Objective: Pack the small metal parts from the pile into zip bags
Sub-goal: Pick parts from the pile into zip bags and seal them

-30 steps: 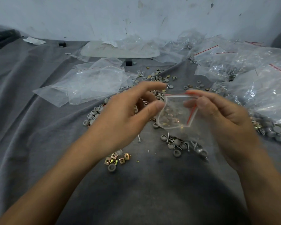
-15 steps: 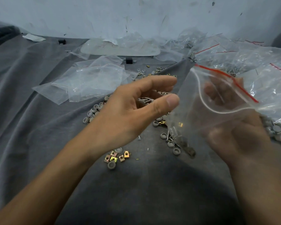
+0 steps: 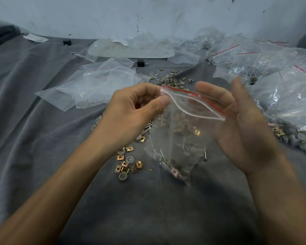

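the left hand (image 3: 131, 110) pinches the top left corner of a clear zip bag (image 3: 175, 138) between thumb and forefinger, its other fingers curled under. the right hand (image 3: 240, 124) is spread, palm turned inward, with the bag's right corner against the palm; whether it actually grips the plastic i cannot tell, as the fingertips are blurred. the one bag hangs between the two hands above the grey cloth (image 3: 42, 156), mouth agape under its red strip, with a small load of metal parts (image 3: 175, 171) sunk in its bottom corner (pins, grey rounds and at least one square nut, seen through the film). the bag and the left hand hide much of the loose parts lying beneath them. just left of the bag's bottom lies a near cluster (image 3: 126, 164) of about seven brass square nuts and three grey rings. beyond the hands lies a far scatter (image 3: 173, 80) of grey rounds too small to count, and another heap of parts (image 3: 286, 135) sits at the right edge. a slack stack of empty bags (image 3: 99, 87) overlaps at the left, number unclear; filled bags (image 3: 272, 68) bank up at the right. two small black blocks (image 3: 140, 62) (image 3: 67, 42) sit farther back, near a flat white tray (image 3: 131, 50).
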{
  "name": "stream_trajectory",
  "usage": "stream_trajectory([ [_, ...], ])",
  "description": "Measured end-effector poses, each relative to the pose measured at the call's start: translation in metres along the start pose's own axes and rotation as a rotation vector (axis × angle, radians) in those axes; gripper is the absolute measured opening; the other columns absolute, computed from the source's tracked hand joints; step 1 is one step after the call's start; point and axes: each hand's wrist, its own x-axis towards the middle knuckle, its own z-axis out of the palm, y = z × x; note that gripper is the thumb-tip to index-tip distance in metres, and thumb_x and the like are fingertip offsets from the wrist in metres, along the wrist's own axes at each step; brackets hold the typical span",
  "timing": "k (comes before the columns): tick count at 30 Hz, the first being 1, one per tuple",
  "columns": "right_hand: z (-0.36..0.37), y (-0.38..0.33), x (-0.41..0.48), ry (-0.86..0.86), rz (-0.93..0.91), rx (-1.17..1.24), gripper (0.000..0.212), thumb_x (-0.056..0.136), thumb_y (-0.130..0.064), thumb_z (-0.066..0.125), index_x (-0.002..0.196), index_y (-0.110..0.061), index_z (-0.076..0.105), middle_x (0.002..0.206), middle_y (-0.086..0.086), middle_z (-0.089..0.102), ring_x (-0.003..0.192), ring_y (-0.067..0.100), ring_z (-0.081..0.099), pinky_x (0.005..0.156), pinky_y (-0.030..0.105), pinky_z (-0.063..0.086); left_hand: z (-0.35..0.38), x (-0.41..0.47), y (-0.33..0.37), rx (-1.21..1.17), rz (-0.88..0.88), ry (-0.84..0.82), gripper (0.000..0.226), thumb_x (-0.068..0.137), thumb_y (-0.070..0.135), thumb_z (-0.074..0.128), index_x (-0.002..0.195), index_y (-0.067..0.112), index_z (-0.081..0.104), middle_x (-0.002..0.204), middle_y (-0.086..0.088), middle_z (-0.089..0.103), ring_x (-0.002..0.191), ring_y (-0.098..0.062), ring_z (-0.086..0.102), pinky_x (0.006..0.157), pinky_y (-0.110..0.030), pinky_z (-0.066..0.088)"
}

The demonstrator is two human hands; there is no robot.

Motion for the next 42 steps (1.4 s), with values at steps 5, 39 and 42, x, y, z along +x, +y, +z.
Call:
stream_trajectory([
  [5,-0.008,-0.017,0.007,-0.058,-0.265,-0.448,0.038,0.081,-0.067,0.068,0.103,-0.036,0.075,0.113,-0.011,0.073,0.105,0.005,0.069,0.088,0.025,0.056,-0.003,0.002,0.005,0.000,0.041,0.048,0.011,0.093,0.025,0.069,0.097,0.015,0.071,0.079,-0.006,0.071,0.070,-0.015,0.066,0.064,-0.031,0.054],
  [39,0.024,-0.052,0.020,0.064,-0.589,-1.034,0.006,0.077,-0.033,0.071,0.076,-0.027,0.069,0.066,-0.015,0.065,0.068,0.010,0.062,0.067,0.023,0.048,-0.008,-0.003,0.029,-0.041,0.220,0.133,0.002,0.087,0.018,0.074,0.087,0.017,0.076,0.077,-0.009,0.073,0.066,-0.031,0.062,0.059,-0.041,0.049],
  [42,0.015,-0.056,0.020,0.070,-0.588,-1.005,0.006,0.078,-0.029,0.070,0.074,-0.025,0.069,0.062,-0.012,0.063,0.065,0.011,0.061,0.063,0.019,0.045,-0.014,-0.003,0.034,0.012,0.265,0.183,0.002,0.087,0.018,0.073,0.086,0.018,0.075,0.076,-0.021,0.067,0.067,-0.045,0.054,0.056,-0.047,0.043],
])
